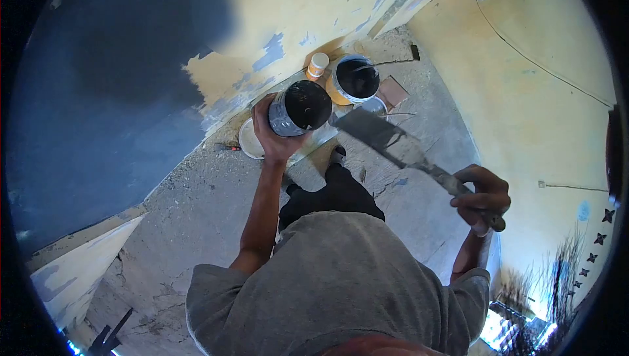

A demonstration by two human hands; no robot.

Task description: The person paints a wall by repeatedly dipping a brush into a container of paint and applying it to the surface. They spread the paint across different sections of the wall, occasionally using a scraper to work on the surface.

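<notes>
My left hand [267, 134] is wrapped round a paint-smeared can [283, 118], tilted so that its dark inside shows. My right hand [481, 200] grips the handle of a wide flat paintbrush [383, 139], its head coated in dark grey paint. The brush tip points left, close to the can's right side. Beyond the can stands an orange-sided bucket [339, 92] with dark contents and a stick-like handle across its rim. A small white-capped container [318, 63] is beside the bucket.
At the left, the wall [98, 107] is partly painted dark blue-grey, with peeling patches along its lower edge. A white lid or tub [250, 141] and a red-handled tool [228, 147] lie on the floor. A brownish square piece [394, 92] lies beside the bucket.
</notes>
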